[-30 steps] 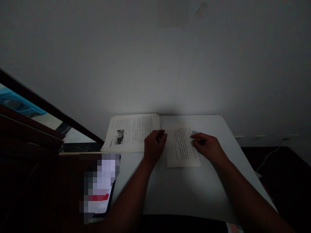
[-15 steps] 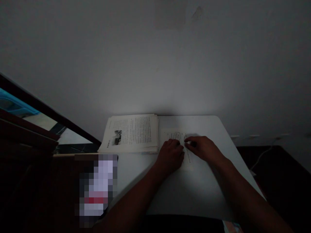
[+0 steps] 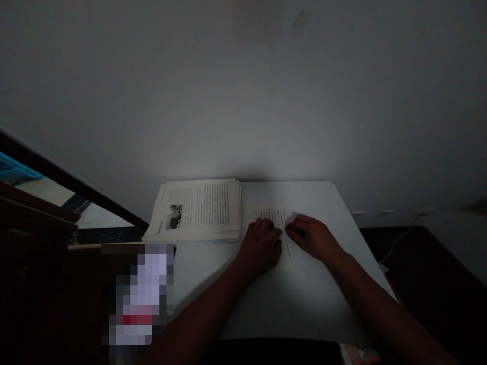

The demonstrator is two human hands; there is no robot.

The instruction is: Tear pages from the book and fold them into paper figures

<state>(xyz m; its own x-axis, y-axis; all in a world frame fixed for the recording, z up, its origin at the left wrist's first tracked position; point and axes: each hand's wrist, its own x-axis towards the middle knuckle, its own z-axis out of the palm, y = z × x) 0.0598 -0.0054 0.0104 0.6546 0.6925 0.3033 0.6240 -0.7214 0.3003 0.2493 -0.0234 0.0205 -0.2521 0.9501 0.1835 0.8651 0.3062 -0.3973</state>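
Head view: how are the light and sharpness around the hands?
In the head view, dim light leaves the left hand and right hand dark against the white table; same view, the printed sheet shows faint edges, and a pixelated patch sits lower left.

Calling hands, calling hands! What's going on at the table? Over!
Left hand on the small printed page. Right hand at its right edge; grip unclear. Paper stack left of the page, not covering it.

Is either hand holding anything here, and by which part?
The left hand lies over the printed sheet without a visible grip; the right hand is at the sheet's right edge, but whether it pinches there cannot be told.
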